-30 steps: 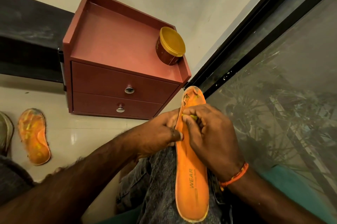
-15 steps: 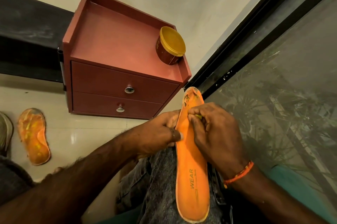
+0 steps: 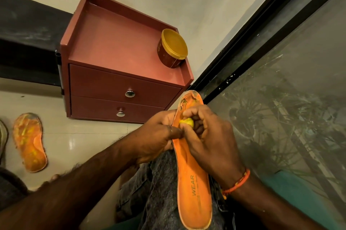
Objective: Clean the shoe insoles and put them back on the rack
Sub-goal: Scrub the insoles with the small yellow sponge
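An orange insole (image 3: 194, 188) printed "WEAR" lies lengthwise on my lap, its worn toe end pointing away from me. My left hand (image 3: 159, 136) grips its left edge near the toe. My right hand (image 3: 207, 140) is closed on a small yellow wad (image 3: 186, 122) and presses it onto the insole's upper part. A second orange insole (image 3: 30, 141), smeared with yellow and grime, lies flat on the floor at the far left.
A reddish two-drawer cabinet (image 3: 119, 87) stands against the wall ahead, with a brown tub with a yellow lid (image 3: 173, 48) on its top right corner. A dark-framed glass pane (image 3: 280, 98) runs along the right. Part of a shoe (image 3: 2, 136) shows at the left edge.
My right hand has slid slightly down the insole from the toe, and the yellow wad under its fingers now shows more. The left hand keeps its grip.
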